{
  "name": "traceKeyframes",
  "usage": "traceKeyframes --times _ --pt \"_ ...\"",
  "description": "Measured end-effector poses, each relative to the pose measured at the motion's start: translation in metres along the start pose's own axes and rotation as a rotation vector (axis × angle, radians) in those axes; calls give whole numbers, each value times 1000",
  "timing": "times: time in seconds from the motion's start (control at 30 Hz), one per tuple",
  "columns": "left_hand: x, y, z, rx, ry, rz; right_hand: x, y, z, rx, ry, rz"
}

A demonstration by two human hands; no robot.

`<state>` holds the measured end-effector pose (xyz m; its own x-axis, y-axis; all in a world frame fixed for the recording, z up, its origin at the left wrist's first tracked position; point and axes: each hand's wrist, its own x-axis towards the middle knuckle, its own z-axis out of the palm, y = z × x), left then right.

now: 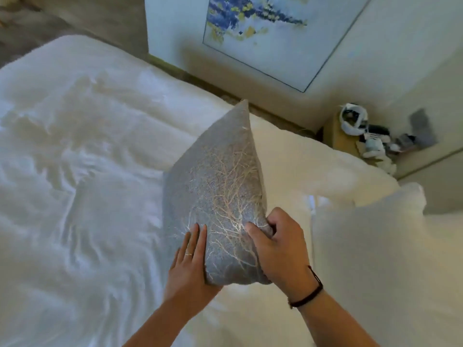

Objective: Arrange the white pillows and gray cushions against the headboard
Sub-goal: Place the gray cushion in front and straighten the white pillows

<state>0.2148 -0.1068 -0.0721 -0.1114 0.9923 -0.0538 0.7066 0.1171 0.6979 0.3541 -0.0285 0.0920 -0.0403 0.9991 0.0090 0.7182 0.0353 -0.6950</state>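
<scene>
Both hands steady the gray cushion (215, 194) upright near the bed's (75, 146) head edge: right hand (280, 249) pinches its side, left hand (189, 259) presses flat, to place it.

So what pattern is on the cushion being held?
Gray cushion with a pale gold branching-twig pattern, clearest in the head view.

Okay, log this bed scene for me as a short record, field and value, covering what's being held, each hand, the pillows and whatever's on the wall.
held item: gray cushion with a gold branch pattern, standing on edge over the bed
left hand: flat against the cushion's near face
right hand: grip pinching the cushion's right edge
white pillows: one behind the cushion, one at right
wall: framed blue and yellow painting
</scene>
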Motion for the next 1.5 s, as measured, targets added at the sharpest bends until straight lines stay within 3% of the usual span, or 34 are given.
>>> traceKeyframes --times 0.13,0.23,0.37,0.43,0.5,0.67,0.8,1.07,1.23,1.5 --pt "-7 124 42 -180 62 261 -29 31 -120 51 171 0" --pt "-27 197 84 -269 15 416 -53 79 -200 109 270 33" --pt "-64 258 146 -135 -369 446 -82 196 -262 15 285 212" --pt "-82 273 177 -69 -643 412 -108 264 -272 -46 290 401" --pt "-96 286 202 -76 -788 348 -138 316 -273 32 322 550" --pt "-113 320 235 -237 -551 144 -164 357 -263 163 351 466" --pt "-114 346 236 -170 -446 108 -165 356 -258 182 272 453" --pt "-110 387 232 -12 -414 306 -188 352 -259 136 193 515" --pt "-112 398 235 22 -387 353 -217 340 -272 191 98 457" --pt "-123 445 250 133 -402 620 -288 354 -325 48 176 579"
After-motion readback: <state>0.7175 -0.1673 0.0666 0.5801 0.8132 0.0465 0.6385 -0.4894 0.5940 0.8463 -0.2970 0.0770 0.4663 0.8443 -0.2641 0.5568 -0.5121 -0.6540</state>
